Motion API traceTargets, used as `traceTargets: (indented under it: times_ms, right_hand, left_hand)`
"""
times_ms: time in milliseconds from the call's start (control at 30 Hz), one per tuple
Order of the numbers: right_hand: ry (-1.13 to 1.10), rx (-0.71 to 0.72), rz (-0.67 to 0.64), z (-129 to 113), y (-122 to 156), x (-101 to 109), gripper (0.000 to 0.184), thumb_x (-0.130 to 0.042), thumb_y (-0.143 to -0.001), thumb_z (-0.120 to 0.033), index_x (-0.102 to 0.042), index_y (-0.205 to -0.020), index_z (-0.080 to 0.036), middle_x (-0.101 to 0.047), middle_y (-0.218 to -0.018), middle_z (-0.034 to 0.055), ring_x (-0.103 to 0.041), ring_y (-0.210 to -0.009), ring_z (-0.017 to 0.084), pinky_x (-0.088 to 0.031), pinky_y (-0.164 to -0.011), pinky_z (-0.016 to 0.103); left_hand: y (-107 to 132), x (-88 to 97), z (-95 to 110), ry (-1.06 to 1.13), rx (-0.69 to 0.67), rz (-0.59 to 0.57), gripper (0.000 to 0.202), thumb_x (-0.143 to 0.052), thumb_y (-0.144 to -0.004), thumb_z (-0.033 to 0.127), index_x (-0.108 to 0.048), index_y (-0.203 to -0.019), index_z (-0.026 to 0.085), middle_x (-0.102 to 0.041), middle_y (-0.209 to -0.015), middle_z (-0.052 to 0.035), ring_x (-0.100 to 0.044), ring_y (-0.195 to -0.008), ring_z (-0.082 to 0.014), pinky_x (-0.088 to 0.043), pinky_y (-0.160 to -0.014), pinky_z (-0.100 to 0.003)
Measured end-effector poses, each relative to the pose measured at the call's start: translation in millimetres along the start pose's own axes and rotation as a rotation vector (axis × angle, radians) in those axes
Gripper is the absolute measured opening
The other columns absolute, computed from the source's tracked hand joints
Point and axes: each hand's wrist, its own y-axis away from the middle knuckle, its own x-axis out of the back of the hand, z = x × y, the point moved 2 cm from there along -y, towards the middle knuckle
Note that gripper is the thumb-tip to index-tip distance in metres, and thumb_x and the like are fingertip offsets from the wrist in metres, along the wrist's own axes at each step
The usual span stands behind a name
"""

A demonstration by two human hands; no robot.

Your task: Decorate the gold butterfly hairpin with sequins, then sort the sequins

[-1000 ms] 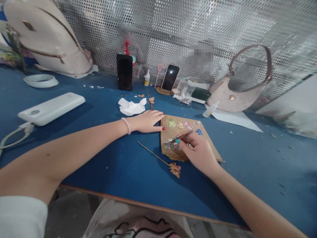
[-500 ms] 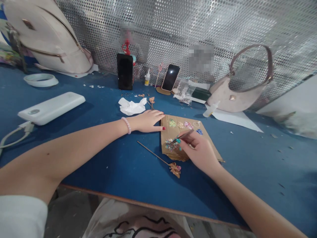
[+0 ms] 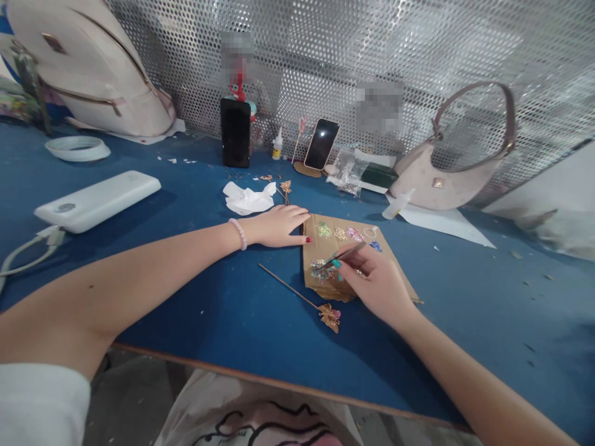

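Observation:
My right hand (image 3: 374, 277) is closed on a pair of tweezers (image 3: 349, 251), whose tips reach into a pile of clear, iridescent rhinestones (image 3: 321, 269). The pile lies on a piece of brown cardboard (image 3: 332, 289). Along its far side sit small heaps of green (image 3: 325, 230), gold (image 3: 340, 233) and pink stones (image 3: 356, 235), with blue stones (image 3: 375, 246) to the right. My left hand (image 3: 283, 227) lies flat with fingers stretched out, touching the cardboard's left edge. In front of the cardboard rests a hairpin (image 3: 330, 316) with a gold butterfly-like ornament and a pink stone.
Crumpled tissue (image 3: 250, 198) and another gold ornament (image 3: 285, 187) lie beyond my left hand. A white power bank (image 3: 98, 201) and tape roll (image 3: 77, 148) are at left. Two phones (image 3: 235, 133), a glue bottle (image 3: 277, 145) and a handbag (image 3: 446, 176) stand along the perforated metal wall.
Both hands keep nearly the same pose, with the tweezers' tips still at the clear rhinestones. The whole view has shifted very slightly.

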Motion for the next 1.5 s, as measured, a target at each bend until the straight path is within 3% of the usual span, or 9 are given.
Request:
traceTargets:
  times_ms: [700,1500]
  right_hand:
    - [0.05,0.056,-0.007,-0.4,2.1,2.8,0.009,-0.053,-0.078,-0.023,-0.057,-0.085,-0.019,-0.063,-0.08,0.0044,-0.061,-0.069,0.017,-0.049,-0.058,0.029]
    - [0.075,0.043,0.006,-6.6,3.2,2.5,0.01,-0.051,-0.076,-0.023,-0.057,-0.083,-0.019,-0.06,-0.066,0.0009,-0.058,-0.057,0.014,-0.046,-0.052,0.027]
  left_hand:
    - [0.4,-0.3,-0.8,0.032,-0.018,0.005,0.074,-0.025,-0.088,0.063,-0.026,-0.14,0.011,-0.026,-0.145,-0.0126,-0.023,-0.133,-0.0244,-0.022,-0.107,-0.038]
    - [-0.4,-3.6,-3.6,0.065,-0.029,0.029,0.075,-0.025,-0.087,0.065,-0.027,-0.14,0.012,-0.027,-0.145,-0.0119,-0.023,-0.133,-0.026,-0.021,-0.106,-0.039]
